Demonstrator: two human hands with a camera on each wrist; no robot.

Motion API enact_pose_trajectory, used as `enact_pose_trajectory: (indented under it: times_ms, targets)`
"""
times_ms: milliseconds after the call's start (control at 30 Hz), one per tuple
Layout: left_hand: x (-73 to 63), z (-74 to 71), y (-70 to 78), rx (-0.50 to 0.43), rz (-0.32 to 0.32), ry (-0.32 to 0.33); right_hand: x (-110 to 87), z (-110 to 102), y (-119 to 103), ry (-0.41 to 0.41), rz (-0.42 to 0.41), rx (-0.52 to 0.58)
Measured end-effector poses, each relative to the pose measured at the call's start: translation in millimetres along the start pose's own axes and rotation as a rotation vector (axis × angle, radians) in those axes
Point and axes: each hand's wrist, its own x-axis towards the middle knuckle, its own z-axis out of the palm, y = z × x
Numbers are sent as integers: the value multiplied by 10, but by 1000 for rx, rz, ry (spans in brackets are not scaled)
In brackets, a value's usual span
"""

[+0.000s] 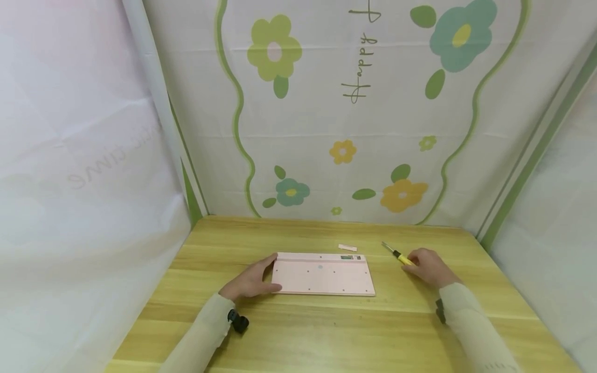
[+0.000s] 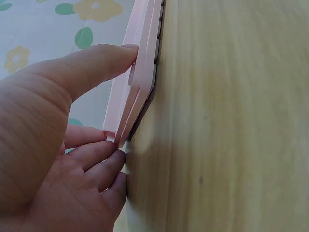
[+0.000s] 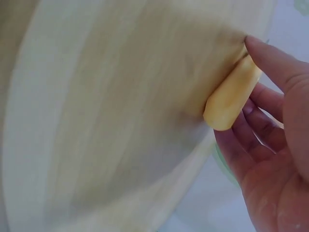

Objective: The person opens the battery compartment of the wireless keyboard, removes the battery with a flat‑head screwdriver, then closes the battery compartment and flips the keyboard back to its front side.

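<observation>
A pink keyboard (image 1: 322,277) lies face down on the wooden table, its dark keys showing along the underside in the left wrist view. Small screws dot its back, and an uncovered battery compartment (image 1: 350,257) sits at the far right corner. My left hand (image 1: 252,280) holds the keyboard's left end, thumb (image 2: 116,58) at the near corner and fingers against the end edge. On the right, my right hand (image 1: 431,268) grips a screwdriver (image 1: 403,258) by its yellow and black handle, close over the table. Its metal shaft points away to the left.
A small pink cover (image 1: 347,247) lies just behind the keyboard. White flowered cloth (image 1: 342,119) hangs at the table's back edge, with more cloth on both sides. Bare tabletop (image 1: 336,331) stretches in front of the keyboard.
</observation>
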Motion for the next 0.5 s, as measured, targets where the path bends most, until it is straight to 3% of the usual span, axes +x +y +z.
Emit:
enact_pose_trajectory:
  times_ms: [500]
  targets:
    - [1, -16, -4, -32, -1, -4, 57, 17, -4, -3, 62, 33]
